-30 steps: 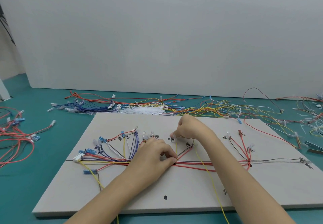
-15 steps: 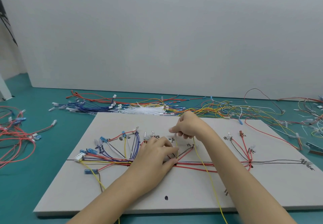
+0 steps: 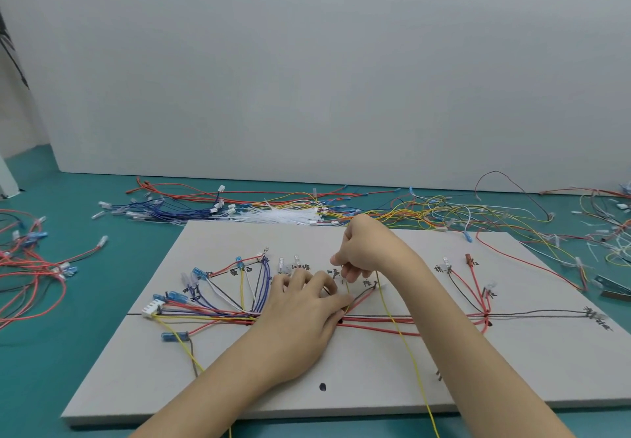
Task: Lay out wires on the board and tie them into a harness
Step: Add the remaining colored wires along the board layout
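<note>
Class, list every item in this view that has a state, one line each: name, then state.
Left hand: fingers flat, pressing the wire trunk onto the board.
Right hand: raised, pinching a thin yellow wire that trails off the near edge.
Flat grey layout board: lying on the teal table, wires fanned over it.
White multi-pin connector: lying at the trunk's left end.
Loose white cable ties: heaped behind the board.

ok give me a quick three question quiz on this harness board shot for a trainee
1. True or false: the left hand presses down on the wire trunk on the board.
2. What does the right hand pinch? A) yellow wire B) a cable tie C) the white connector
3. Fill in: the loose bunch of white cable ties lies on the green table just ____ the board's far edge.

Key: 1 true; 2 A; 3 beyond
</note>
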`<state>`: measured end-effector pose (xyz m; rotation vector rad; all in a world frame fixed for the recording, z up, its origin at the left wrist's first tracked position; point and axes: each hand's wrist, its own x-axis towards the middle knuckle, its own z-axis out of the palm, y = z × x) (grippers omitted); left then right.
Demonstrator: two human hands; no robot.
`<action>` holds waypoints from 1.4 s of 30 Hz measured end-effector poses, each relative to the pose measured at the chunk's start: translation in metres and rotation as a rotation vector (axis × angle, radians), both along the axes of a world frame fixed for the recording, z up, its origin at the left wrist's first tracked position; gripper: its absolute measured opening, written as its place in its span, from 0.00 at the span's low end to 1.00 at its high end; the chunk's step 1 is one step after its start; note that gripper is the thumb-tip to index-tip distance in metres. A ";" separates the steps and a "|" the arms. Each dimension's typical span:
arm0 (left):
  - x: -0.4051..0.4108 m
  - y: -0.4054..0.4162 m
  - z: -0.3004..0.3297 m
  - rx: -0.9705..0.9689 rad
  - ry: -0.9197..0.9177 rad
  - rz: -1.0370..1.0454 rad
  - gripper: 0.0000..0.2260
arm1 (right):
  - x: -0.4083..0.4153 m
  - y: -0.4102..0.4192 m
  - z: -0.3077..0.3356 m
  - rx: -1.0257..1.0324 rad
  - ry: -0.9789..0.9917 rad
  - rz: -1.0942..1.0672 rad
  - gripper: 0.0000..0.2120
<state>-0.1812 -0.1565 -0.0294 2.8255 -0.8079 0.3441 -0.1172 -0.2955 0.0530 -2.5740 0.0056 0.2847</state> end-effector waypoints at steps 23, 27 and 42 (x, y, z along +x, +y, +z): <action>-0.001 -0.002 0.000 0.003 0.011 0.012 0.17 | 0.000 -0.008 -0.015 0.058 0.004 -0.040 0.06; -0.001 -0.003 0.000 -0.013 0.012 0.010 0.17 | 0.007 -0.006 -0.023 0.081 0.006 -0.085 0.07; 0.001 -0.002 0.003 -0.100 0.069 0.023 0.15 | 0.021 0.017 -0.030 -0.288 -0.150 -0.003 0.08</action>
